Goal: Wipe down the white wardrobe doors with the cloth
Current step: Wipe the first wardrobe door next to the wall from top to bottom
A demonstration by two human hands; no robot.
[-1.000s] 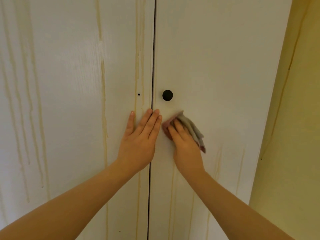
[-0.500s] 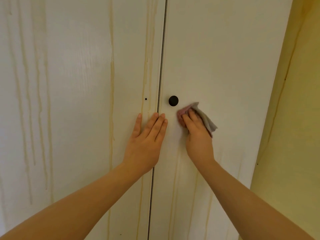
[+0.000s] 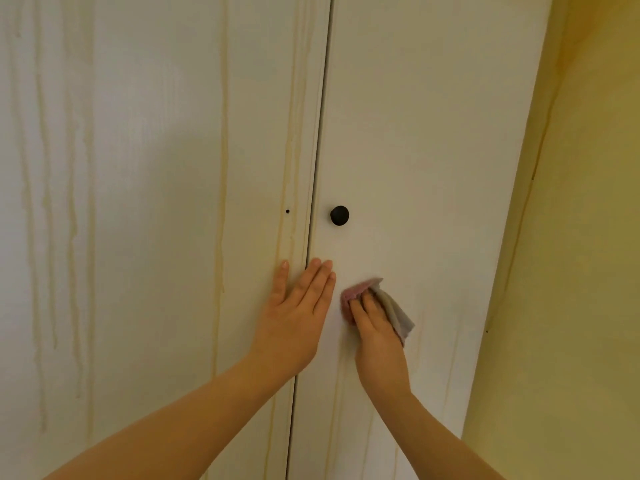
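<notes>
The left hand [image 3: 294, 317] lies flat, grip released, fingers [image 3: 313, 284] straight across the seam of the white wooden wardrobe doors [image 3: 156, 202]. The right hand [image 3: 375, 329], grip clenched round a crumpled pink-and-grey cloth [image 3: 358, 290], presses it to the right door [image 3: 433, 150] below the round black knob [image 3: 339, 215].

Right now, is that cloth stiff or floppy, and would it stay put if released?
Probably floppy: the cloth bunches and droops beside the right hand. Likely light: curled fingers alone hold it against the right door. Released, it would probably fall.
</notes>
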